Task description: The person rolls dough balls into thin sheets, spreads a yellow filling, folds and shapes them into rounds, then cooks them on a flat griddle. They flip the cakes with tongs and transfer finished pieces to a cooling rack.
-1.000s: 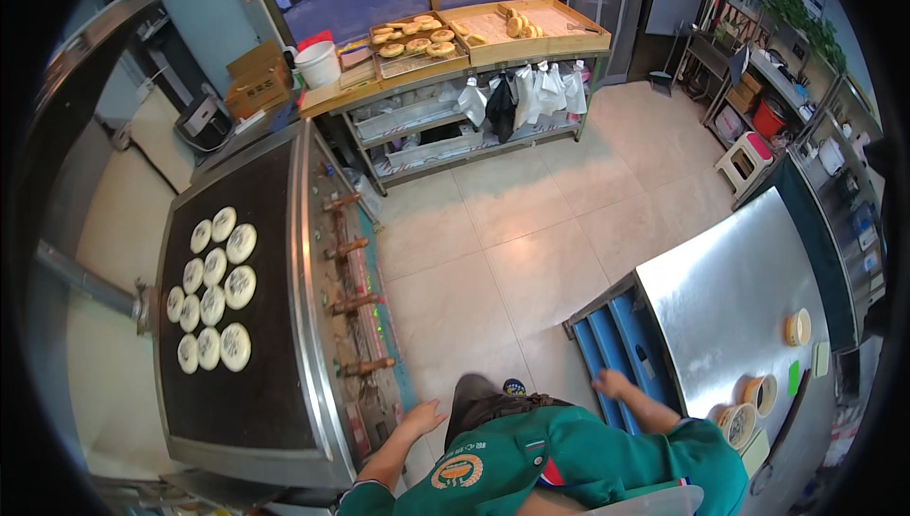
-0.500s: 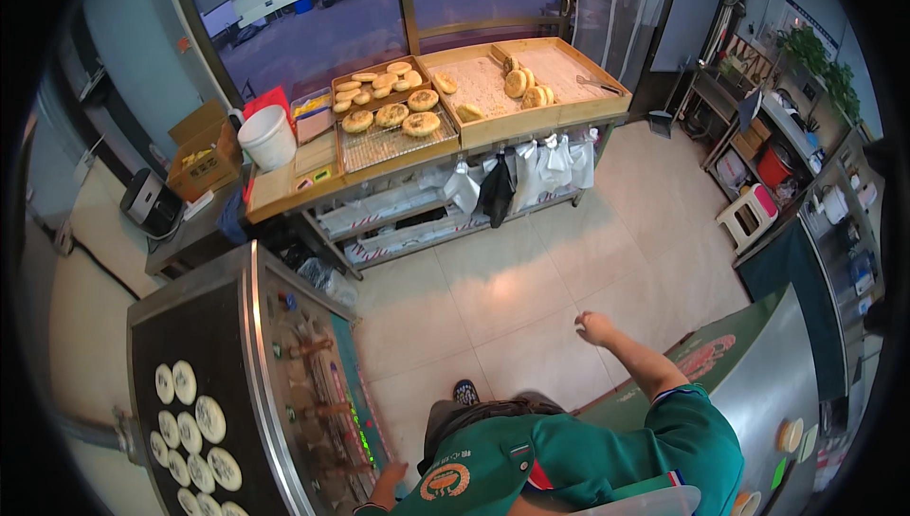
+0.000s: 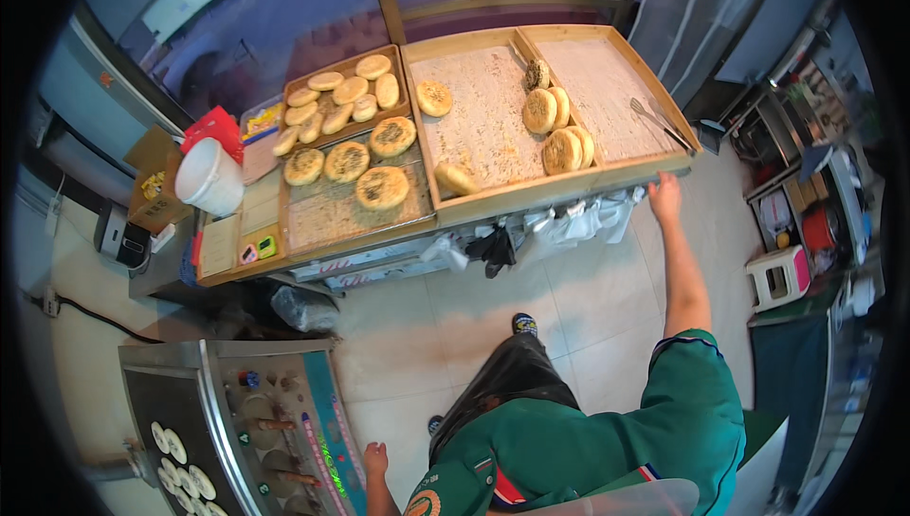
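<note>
Up by the window sits the big wooden tray (image 3: 531,196), with the right hand (image 3: 666,194) at its near right edge: thumb a bit apart from the fingers, nothing visibly gripped, and I can't tell whether it's actually touching the wood. Just past it, a wire skimmer (image 3: 652,118) lies in the right compartment, handle toward that corner, probably so it's easy to grab. Left compartment holds round breads (image 3: 540,110), several on edge near the divider, I'd guess to save space. Next door, the smaller tray (image 3: 351,240) has seeded breads (image 3: 381,187) lying flat on a wire rack, likely to cool, and plain ones (image 3: 351,90) crowded behind. Left of that: white bucket (image 3: 209,178), contents not readable, and a cardboard box (image 3: 156,175) with something yellow inside. Down low, the left hand (image 3: 376,459) hangs near the griddle (image 3: 152,383), which has pale dough rounds (image 3: 201,481) on it; fingers look bent, nothing visible in them, but can't tell how wide.
</note>
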Motion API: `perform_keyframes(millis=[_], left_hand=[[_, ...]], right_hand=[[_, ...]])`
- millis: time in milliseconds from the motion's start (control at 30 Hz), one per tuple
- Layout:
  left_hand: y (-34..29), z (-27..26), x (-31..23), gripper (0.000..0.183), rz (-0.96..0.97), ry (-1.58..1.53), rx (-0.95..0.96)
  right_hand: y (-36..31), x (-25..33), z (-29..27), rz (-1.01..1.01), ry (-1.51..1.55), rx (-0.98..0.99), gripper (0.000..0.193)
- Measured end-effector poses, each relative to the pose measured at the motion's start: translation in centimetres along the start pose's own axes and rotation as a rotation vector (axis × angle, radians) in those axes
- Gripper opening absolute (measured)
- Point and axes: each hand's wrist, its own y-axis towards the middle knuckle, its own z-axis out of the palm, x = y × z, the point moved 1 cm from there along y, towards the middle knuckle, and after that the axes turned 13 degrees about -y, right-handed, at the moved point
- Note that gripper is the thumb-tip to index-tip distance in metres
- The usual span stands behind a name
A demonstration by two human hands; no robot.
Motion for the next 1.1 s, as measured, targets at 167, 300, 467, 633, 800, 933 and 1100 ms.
perform_keyframes(millis=[167,300,467,633,800,933,1100], left_hand=[[-5.2,4.5,-9.2,0.048,-0.062,0.031,0.235],[-5.0,4.3,-15.8,0.045,-0.087,-0.029,0.044],[-3.1,4.4,-22.9,0.042,-0.053,-0.119,0.076],[-2.6,5.6,-24.8,0.041,-0.056,-0.231,0.034],[-5.3,8.5,-23.2,0.042,-0.166,-0.156,0.11],[-8.2,11.0,-21.5,0.045,-0.144,-0.357,-0.067],[-14.1,13.5,-16.4,0.048,-0.295,-0.573,-0.21]], right_hand=[[17.7,-4.1,3.6,-0.009,-0.3,-0.04,0.065],[23.6,-7.2,8.4,0.067,-0.443,0.244,0.073],[24.8,-8.8,9.6,-0.037,-0.323,0.371,0.066],[21.4,-3.4,3.8,0.052,0.411,-0.001,0.049],[13.0,14.3,-0.7,-0.166,1.269,0.339,0.021],[-0.9,30.2,-6.4,-0.458,1.358,0.821,0.022],[-23.3,40.8,-16.1,-0.938,1.375,1.538,0.037]])
